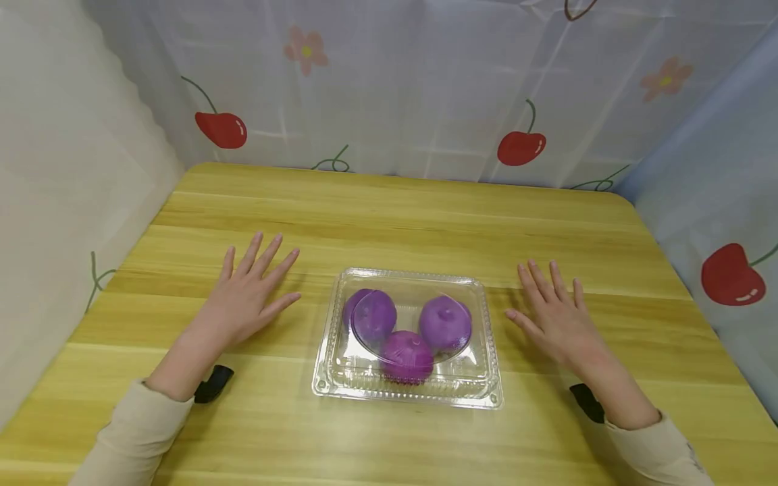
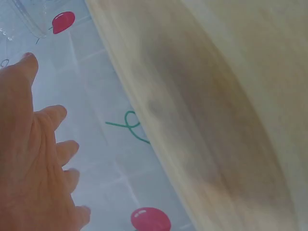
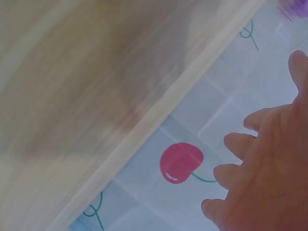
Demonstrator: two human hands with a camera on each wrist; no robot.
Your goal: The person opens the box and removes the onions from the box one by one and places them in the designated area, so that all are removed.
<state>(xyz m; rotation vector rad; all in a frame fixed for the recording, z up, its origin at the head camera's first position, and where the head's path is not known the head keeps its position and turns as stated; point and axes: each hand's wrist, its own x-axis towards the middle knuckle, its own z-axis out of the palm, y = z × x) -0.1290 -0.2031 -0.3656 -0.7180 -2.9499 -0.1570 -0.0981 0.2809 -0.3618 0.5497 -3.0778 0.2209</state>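
We see a yellow wood-grain table (image 1: 389, 223) with rounded far corners. On it lies a clear rectangular plastic box (image 1: 407, 398), about midway between the left and right edges, well apart from the far edge, its long sides roughly following it.

3 items (image 1: 446, 325) in a container (image 1: 407, 399), between left hand (image 1: 242, 297) and right hand (image 1: 558, 324).

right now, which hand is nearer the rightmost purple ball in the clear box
Right. The right hand is just right of the clear box, near that purple ball; the left hand is left of the box, farther away.
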